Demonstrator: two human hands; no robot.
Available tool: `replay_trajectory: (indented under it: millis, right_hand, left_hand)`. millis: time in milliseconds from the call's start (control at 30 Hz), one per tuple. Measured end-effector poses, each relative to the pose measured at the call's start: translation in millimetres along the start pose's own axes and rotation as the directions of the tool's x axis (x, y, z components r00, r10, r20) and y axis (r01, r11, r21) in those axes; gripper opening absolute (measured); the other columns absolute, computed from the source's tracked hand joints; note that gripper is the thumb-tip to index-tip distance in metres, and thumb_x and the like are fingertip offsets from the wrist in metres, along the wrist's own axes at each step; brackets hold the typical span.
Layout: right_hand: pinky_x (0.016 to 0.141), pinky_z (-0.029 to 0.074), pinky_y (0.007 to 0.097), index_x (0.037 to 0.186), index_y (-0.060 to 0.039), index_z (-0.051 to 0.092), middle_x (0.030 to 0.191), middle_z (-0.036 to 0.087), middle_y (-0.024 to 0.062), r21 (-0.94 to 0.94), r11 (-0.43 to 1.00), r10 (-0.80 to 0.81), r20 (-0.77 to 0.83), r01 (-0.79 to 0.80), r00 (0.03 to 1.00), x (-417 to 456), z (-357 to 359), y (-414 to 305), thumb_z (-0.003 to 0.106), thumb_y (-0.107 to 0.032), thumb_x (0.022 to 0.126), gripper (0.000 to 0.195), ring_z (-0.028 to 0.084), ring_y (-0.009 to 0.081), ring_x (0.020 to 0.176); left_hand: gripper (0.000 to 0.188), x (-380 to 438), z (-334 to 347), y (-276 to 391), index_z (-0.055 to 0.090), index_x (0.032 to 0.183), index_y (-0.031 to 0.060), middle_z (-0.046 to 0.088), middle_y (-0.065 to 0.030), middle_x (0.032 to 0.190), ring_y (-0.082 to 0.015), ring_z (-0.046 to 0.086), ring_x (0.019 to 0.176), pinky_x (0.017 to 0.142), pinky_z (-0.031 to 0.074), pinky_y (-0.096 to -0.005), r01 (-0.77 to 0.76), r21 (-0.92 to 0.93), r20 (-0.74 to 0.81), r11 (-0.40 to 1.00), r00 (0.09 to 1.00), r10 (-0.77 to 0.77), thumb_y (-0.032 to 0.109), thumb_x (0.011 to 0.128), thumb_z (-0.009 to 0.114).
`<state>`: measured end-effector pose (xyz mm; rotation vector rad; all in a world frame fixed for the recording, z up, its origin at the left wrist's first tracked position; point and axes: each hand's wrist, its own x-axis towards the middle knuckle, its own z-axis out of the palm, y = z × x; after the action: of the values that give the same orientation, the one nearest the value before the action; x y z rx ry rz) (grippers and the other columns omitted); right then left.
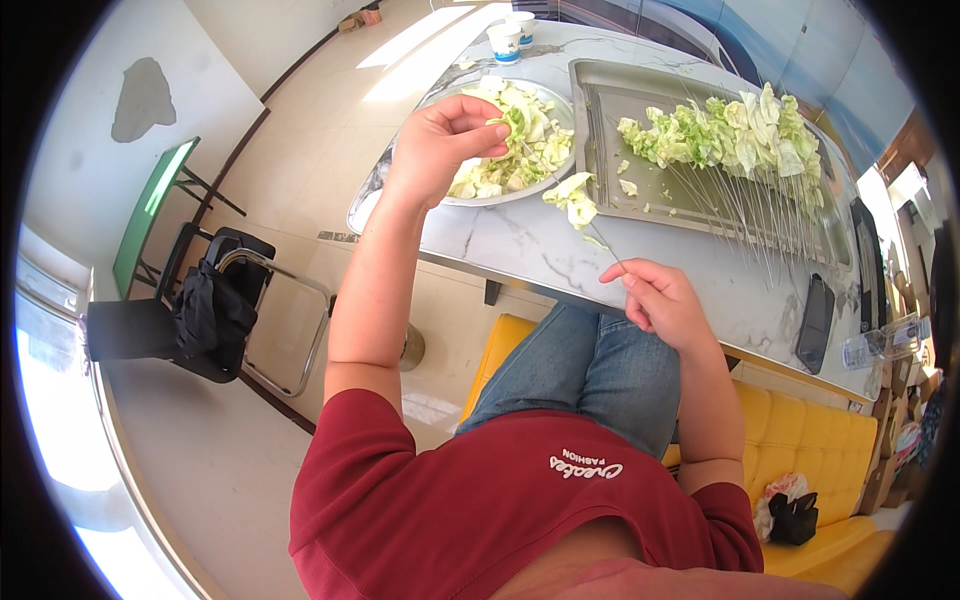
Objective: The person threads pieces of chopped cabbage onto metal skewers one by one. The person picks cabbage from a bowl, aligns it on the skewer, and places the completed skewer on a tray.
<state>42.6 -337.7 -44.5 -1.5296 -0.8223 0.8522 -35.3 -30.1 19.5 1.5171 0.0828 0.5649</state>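
My left hand (459,146) pinches a torn piece of leafy green vegetable (514,120), cabbage or lettuce, above a round metal bowl (568,112) holding many loose leaf pieces (551,150). Between thumb and fingers, my right hand (660,296) grips a thin metal skewer (611,247) by its lower end. The skewer slants up to the left, and its upper tip is close to the leaf in my left hand. Partway along it, a pale leaf piece (574,199) is threaded. Right of the bowl, a rectangular metal tray (652,199) carries several loaded leaf skewers (735,135), their bare ends pointing toward me.
Two paper cups (505,43) stand at the back of the marble-patterned table (510,240). A black phone (815,322) and a clear plastic container (885,341) lie at the right. I sit on a yellow bench (795,435). A folding chair (225,300) stands off to the left.
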Motion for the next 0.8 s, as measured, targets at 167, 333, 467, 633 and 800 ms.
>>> replay_trajectory:
  millis: [167, 333, 467, 633, 800]
  right_hand:
    - [0.046, 0.031, 0.0208, 0.108, -0.0009, 0.065, 0.053, 0.045, -0.0036, 0.018, 1.0, -0.01, 0.002, 0.01, 1.0, 1.7, 0.3, 5.8, 0.045, -0.012, 0.099, 0.025, 0.039, 0.0036, 0.046]
    - [0.046, 0.031, 0.0206, 0.109, -0.0009, 0.065, 0.052, 0.045, -0.0038, 0.056, 0.998, -0.015, 0.02, 0.014, 1.0, 3.9, 2.5, 9.3, 0.045, -0.012, 0.099, 0.025, 0.038, 0.0035, 0.045]
    - [0.04, 0.025, 0.0198, 0.109, 0.0005, 0.063, 0.051, 0.043, -0.0033, 0.081, 0.997, -0.017, 0.018, 0.016, 1.0, 6.5, 8.0, 12.1, 0.043, -0.015, 0.101, 0.027, 0.034, 0.0033, 0.041]
    - [0.039, 0.024, 0.0198, 0.108, 0.0013, 0.063, 0.051, 0.042, -0.0032, 0.126, 0.992, -0.01, 0.026, 0.007, 1.0, 11.8, 16.2, 8.6, 0.042, -0.016, 0.101, 0.027, 0.033, 0.0034, 0.04]
    - [0.039, 0.025, 0.0207, 0.108, -0.0007, 0.062, 0.051, 0.042, -0.003, 0.17, 0.984, 0.042, 0.021, -0.045, 0.999, 20.8, 22.7, 2.0, 0.043, -0.018, 0.102, 0.027, 0.032, 0.0038, 0.041]
  left_hand:
    - [0.011, -1.4, 3.3, -1.6, 0.062, 0.094, 0.0007, 0.069, -0.0074, 0.085, -0.0135, 0.067, 0.075, 0.073, 0.056, -0.0247, 0.037, -0.036, -0.004, 0.999, 0.999, -0.037, 0.0, 0.086, 0.068]
    - [0.009, -2.6, 6.0, -6.2, 0.061, 0.094, 0.0006, 0.068, -0.0075, 0.085, -0.0134, 0.067, 0.076, 0.073, 0.057, -0.0249, 0.035, -0.033, -0.039, 0.999, 0.999, -0.037, 0.0, 0.087, 0.068]
    - [0.01, -6.9, 11.0, -4.6, 0.062, 0.091, -0.0011, 0.069, -0.0091, 0.083, -0.0143, 0.068, 0.075, 0.073, 0.056, -0.0246, 0.033, 0.09, -0.107, 0.995, 0.994, -0.023, -0.001, 0.085, 0.069]
    - [0.01, -6.2, 11.6, -9.0, 0.063, 0.089, -0.0021, 0.07, -0.0101, 0.082, -0.0148, 0.069, 0.073, 0.07, 0.056, -0.0236, 0.015, 0.163, -0.151, 0.987, 0.988, 0.01, -0.002, 0.082, 0.071]
    - [0.012, -11.4, 23.5, -9.0, 0.064, 0.089, -0.0023, 0.07, -0.009, 0.081, -0.0134, 0.068, 0.074, 0.069, 0.055, -0.0228, 0.093, 0.192, -0.121, 0.977, 0.99, -0.07, -0.001, 0.082, 0.073]
